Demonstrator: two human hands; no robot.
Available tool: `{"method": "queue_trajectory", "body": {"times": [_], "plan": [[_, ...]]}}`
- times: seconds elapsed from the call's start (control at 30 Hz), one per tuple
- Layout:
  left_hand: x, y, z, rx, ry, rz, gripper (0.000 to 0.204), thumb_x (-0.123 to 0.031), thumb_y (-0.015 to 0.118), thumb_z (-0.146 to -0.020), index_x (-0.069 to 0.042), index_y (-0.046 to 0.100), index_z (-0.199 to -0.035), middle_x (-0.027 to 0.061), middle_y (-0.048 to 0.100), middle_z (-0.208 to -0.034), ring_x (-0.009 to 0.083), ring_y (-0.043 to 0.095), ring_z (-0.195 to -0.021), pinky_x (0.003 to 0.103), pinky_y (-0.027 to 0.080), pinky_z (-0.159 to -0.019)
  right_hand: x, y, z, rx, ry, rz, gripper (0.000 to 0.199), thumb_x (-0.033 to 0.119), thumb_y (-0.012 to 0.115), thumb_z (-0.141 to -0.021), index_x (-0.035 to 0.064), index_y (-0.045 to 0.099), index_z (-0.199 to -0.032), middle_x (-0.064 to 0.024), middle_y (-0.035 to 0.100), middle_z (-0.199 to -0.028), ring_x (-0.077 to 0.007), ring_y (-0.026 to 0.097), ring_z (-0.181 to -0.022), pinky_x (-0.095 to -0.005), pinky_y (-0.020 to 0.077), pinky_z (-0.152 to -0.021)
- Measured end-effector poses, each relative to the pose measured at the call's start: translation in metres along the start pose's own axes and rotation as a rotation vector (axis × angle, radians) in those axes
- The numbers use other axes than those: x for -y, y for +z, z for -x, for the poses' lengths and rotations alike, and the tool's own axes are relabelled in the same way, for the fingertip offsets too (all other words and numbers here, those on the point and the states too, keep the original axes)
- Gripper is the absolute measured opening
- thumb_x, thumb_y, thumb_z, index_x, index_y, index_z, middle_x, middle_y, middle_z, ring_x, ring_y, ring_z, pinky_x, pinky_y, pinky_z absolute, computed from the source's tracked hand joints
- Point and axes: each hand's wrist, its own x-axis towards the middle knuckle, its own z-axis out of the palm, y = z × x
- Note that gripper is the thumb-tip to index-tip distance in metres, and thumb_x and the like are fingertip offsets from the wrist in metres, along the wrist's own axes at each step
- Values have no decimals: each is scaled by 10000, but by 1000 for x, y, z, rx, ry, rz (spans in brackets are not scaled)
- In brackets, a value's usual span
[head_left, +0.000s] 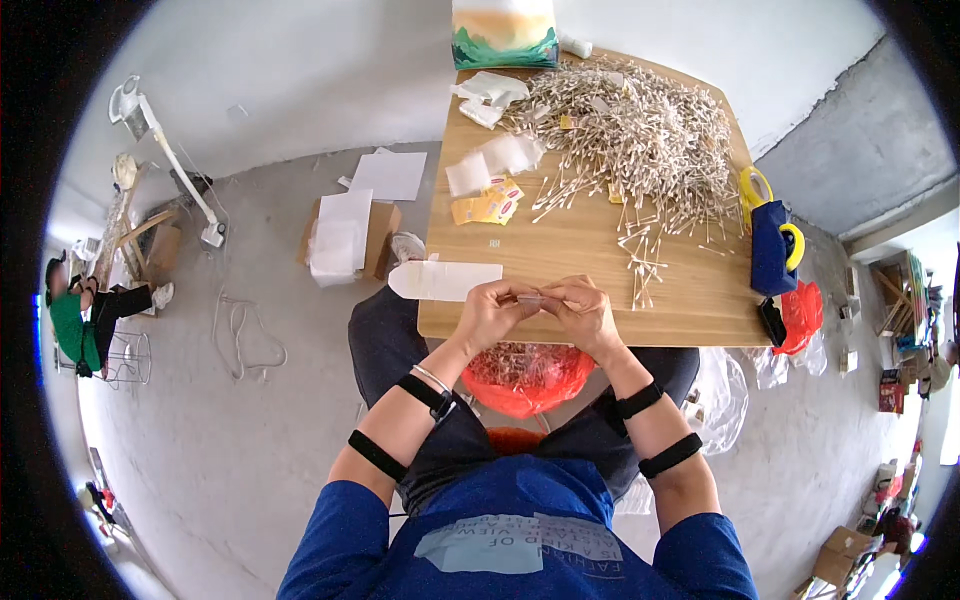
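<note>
Head view: left hand [494, 313] and right hand [584, 313] are together, pinching a small pale piece [530, 298] at the worktop [575, 240]'s near edge; a slack pinch could drop it toward the red bag [525, 402] below.

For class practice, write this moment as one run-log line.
left hand, right hand: together over table edge | held: small pale item, kind unclear | beyond: cotton swabs, heaped
</note>
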Motion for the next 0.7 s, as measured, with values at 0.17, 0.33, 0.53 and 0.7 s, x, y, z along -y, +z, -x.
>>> {"method": "queue_trajectory", "body": {"times": [0.17, 0.33, 0.53, 0.7], "plan": [[0, -2, -2, 33, -8, -55, 117, -50, 717, -849, 13, 699, -946, 72, 710, -923, 91, 632, -847, 243, 516, -755, 6, -1, 2, 2, 2, 31, 122, 79, 752, -784, 79, 741, -905, -65, 710, -893, -239, 602, -884, -340, 497, -806], [-3, -1, -2, 27, -31, 7, 103, -64, 678, -887, 3, 688, -964, 55, 702, -908, 84, 628, -830, 235, 515, -760, 1, 2, 0, 18, 89, 7, 107, 105, 756, -791, 63, 725, -885, -77, 692, -847, -247, 593, -870, -351, 490, -788], [10, 5, 1, -57, -55, 113, 142, -90, 657, -910, -9, 653, -1026, 28, 668, -941, 74, 593, -841, 226, 488, -764, -8, 6, -1, 32, 216, -33, 106, 81, 751, -786, 36, 686, -857, -101, 629, -817, -242, 582, -844, -351, 478, -749], [18, 7, 0, -57, -111, 159, 116, -85, 567, -940, -10, 617, -1013, 14, 640, -955, 74, 561, -876, 233, 454, -820, -11, 4, -3, 63, 324, -338, 74, 67, 720, -804, 38, 690, -865, -61, 607, -840, -168, 574, -815, -308, 463, -742]]}}
